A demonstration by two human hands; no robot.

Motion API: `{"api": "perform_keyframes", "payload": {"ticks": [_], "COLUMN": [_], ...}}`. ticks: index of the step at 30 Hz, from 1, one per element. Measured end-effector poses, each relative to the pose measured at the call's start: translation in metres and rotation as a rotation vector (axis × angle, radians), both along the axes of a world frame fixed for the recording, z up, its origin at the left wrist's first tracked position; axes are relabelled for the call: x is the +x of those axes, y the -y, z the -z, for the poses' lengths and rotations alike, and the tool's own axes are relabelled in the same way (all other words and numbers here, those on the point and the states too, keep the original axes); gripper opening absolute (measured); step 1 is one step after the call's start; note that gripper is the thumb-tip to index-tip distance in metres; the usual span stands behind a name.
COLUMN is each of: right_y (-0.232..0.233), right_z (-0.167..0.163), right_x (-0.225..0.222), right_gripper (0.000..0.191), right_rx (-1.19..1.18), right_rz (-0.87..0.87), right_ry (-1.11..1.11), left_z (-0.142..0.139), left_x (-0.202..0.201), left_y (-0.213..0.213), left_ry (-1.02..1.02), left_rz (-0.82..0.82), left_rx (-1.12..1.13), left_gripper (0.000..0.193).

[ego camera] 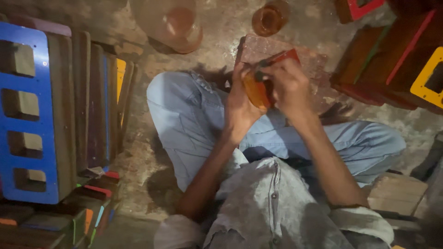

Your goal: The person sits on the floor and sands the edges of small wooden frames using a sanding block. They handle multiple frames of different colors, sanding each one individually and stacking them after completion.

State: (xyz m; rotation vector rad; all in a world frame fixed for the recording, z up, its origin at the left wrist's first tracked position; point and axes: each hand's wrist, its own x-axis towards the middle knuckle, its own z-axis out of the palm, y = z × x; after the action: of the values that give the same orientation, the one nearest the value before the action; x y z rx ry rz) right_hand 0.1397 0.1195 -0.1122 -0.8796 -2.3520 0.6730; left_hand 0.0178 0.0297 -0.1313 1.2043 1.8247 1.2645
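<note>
My left hand (240,108) wraps its grip around a small orange block (254,90), held upright above my lap, long axis running away from me. My right hand (288,87) closes on its far top end, touching it from the right. A red-edged wooden piece (272,53) lies on the floor just beyond.

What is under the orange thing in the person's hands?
Below the orange block, held by the left hand and right hand, lies a reddish wooden board on the floor. The hands cover its near part.

Head camera; steeply downward; close
</note>
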Motion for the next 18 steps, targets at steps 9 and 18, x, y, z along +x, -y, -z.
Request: {"api": "perform_keyframes", "payload": {"ticks": [9, 18], "right_y": [-0.018, -0.037], "right_z": [0.003, 0.025], "right_x": [0.01, 0.03], "right_gripper": [0.047, 0.038], "right_rx": [-0.007, -0.255], "right_rz": [0.092, 0.265], "right_ry": [0.073, 0.101], "left_z": [0.008, 0.008], "left_x": [0.0, 0.004], "left_y": [0.008, 0.005], "left_ry": [-0.005, -0.135], "left_rz": [-0.017, -0.009], "left_rx": [0.109, 0.051], "left_gripper": [0.076, 0.071]}}
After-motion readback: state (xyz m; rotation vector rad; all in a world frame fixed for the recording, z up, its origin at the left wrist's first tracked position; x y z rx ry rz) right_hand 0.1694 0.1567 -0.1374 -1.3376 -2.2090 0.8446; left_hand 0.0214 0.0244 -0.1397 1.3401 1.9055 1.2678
